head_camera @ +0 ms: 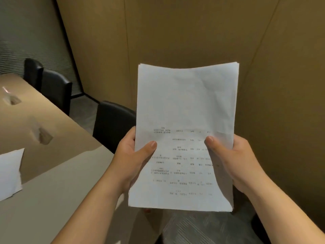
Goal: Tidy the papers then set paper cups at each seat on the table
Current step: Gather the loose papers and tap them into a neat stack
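A stack of white printed papers (186,106) is held upright in front of me, off the right end of the table. My left hand (133,155) grips its lower left edge, thumb across the top sheet. My right hand (233,159) grips the lower right edge the same way. The print on the top sheet faces me upside down. More white paper (9,173) lies on the table (52,182) at the far left. No paper cups are in view.
The long beige table runs from the lower left toward the back left. Three black chairs (112,125) stand along its far side. Tan wall panels (175,32) fill the background, close behind the papers. Grey carpet shows below.
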Available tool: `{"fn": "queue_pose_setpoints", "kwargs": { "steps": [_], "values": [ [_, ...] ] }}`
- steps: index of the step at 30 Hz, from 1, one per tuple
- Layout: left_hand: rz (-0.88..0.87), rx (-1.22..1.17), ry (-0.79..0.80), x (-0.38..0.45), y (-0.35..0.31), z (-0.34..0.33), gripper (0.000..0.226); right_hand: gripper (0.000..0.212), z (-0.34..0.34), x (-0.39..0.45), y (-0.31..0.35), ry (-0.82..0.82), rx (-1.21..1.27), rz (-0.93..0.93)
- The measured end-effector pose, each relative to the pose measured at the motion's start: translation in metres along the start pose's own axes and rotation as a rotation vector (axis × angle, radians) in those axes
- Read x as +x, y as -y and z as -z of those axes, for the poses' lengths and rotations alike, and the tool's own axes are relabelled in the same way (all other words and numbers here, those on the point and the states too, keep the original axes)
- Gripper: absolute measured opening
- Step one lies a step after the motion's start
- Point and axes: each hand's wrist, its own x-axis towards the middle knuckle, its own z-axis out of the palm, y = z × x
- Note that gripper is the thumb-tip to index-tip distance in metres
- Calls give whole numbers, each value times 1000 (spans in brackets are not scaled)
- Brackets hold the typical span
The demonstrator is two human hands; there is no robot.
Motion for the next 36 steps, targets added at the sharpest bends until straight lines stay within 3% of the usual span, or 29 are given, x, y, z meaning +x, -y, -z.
{"fn": "queue_pose_setpoints", "kwargs": {
  "steps": [6,11,13,14,19,28,33,36],
  "values": [
    [132,-88,286,93,-8,-74,43,18,85,70,-11,-53,48,37],
    [115,5,228,188,-3,-114,26,17,120,152,-26,-67,46,63],
    [67,25,209,231,-4,-125,26,19,130,194,-25,-63,38,68],
    [61,8,199,302,-4,-138,27,20,146,267,-24,-60,3,77],
    [-17,4,194,380,-11,-145,30,22,154,340,-17,-50,10,137],
    [-16,-19,-11,545,7,-141,25,20,148,535,-33,12,16,118],
    [-32,-35,-203,625,14,-107,22,21,109,659,-48,163,59,124],
    [-74,-40,-400,656,5,-72,21,17,58,735,-40,353,117,133]
  ]
}}
